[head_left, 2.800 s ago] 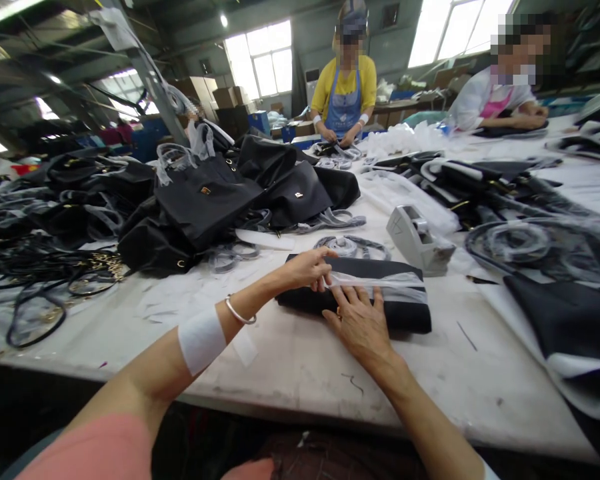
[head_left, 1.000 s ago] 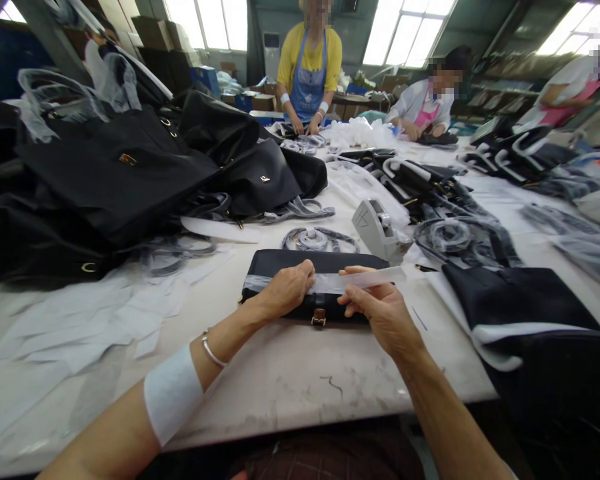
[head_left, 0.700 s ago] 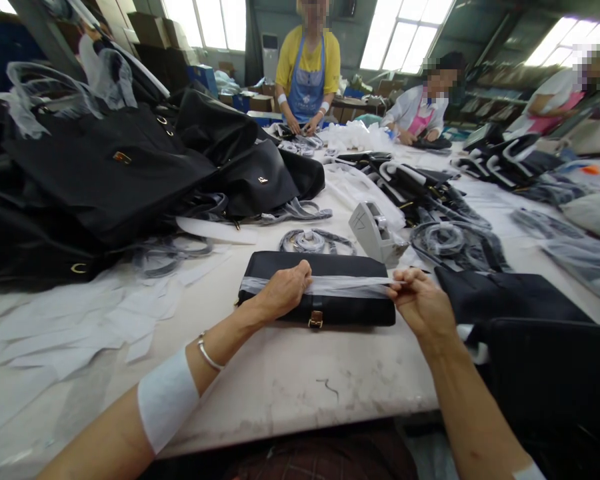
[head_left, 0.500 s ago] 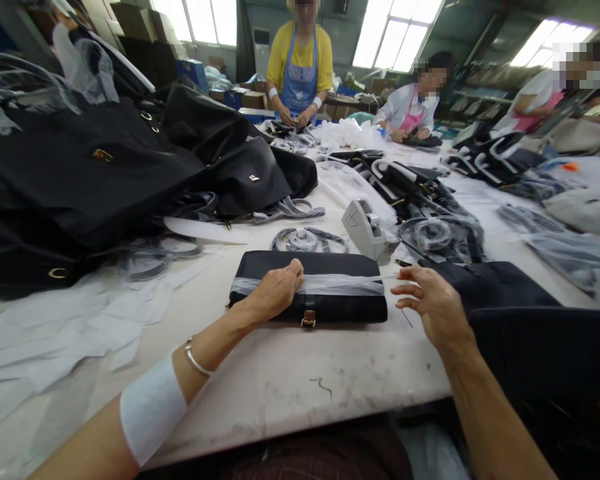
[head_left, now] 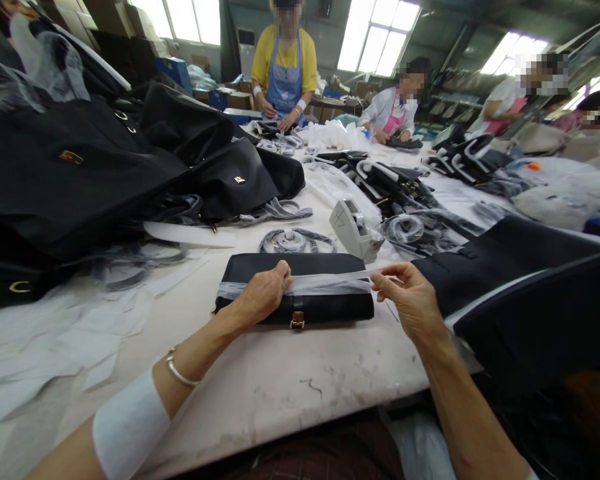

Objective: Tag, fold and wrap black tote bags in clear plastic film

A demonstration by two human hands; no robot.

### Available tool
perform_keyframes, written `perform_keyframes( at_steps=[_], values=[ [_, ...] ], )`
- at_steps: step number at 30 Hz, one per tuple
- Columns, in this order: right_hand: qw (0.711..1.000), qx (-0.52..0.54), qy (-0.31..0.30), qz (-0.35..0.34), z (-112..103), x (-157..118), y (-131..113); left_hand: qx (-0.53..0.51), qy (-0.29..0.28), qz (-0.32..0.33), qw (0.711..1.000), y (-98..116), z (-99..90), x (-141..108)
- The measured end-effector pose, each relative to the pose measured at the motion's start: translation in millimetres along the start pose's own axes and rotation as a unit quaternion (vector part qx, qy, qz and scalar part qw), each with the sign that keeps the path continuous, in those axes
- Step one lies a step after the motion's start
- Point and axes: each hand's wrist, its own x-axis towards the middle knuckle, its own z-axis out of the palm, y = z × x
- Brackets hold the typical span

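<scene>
A black bag point(head_left: 335, 308) lies flat on the table before me, its small brown buckle tab point(head_left: 297, 320) facing my side. Across its upper face runs a translucent plastic strip point(head_left: 330, 285), bunched lengthwise. My left hand point(head_left: 264, 293) rests on the bag with closed fingers gripping the strip near the middle. Beyond the bag's right end, my right hand point(head_left: 413, 297) pinches the strip's end between thumb and fingers, the strip stretched fairly straight between both hands. Just behind the bag stand a grey tape dispenser point(head_left: 353, 230) and a coiled, plastic-wrapped strap point(head_left: 290, 241).
Large black bags point(head_left: 70, 173) pile up at left, above scattered white paper sheets point(head_left: 55, 340). Another black bag point(head_left: 505, 260) sits close at right. Wrapped straps and black pieces point(head_left: 365, 175) cover the table farther back. Several co-workers, one in a blue apron point(head_left: 283, 77), stand or sit across.
My view has turned a little right, shifting most things left. The right hand stays pinched on the strip, its other fingers more curled. A black bag at right now stands higher in view.
</scene>
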Motion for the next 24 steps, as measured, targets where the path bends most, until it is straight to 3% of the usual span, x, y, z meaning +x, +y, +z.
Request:
perform_keyframes(
  at_steps=[3, 8, 13, 16, 20, 22, 24],
  values=[
    [0.998, -0.066, -0.011, -0.009, -1, -3, 1, -0.001, 0.001, 0.003, 1.000, 0, -0.8, 0],
    [0.973, -0.201, 0.007, -0.114, -3, -5, -5, 0.007, -0.003, -0.004, 1.000, 0, 0.0, 1],
    [0.963, -0.213, -0.015, -0.162, 2, -12, -23, 0.013, -0.027, -0.023, 0.999, 1, -1.9, 1],
    [0.981, -0.150, -0.017, -0.124, 9, -12, -28, 0.024, -0.038, -0.049, 0.998, 2, -4.3, 4],
    [0.996, -0.013, -0.090, 0.008, 11, -4, -23, 0.031, -0.078, -0.078, 0.993, 4, -7.3, 9],
    [0.996, -0.011, -0.085, 0.003, 9, -2, -22, 0.040, -0.088, -0.085, 0.992, 5, -8.4, 10],
    [0.994, -0.078, -0.039, -0.069, 6, -4, -23, 0.047, -0.083, -0.083, 0.992, 6, -8.8, 9]
  ],
)
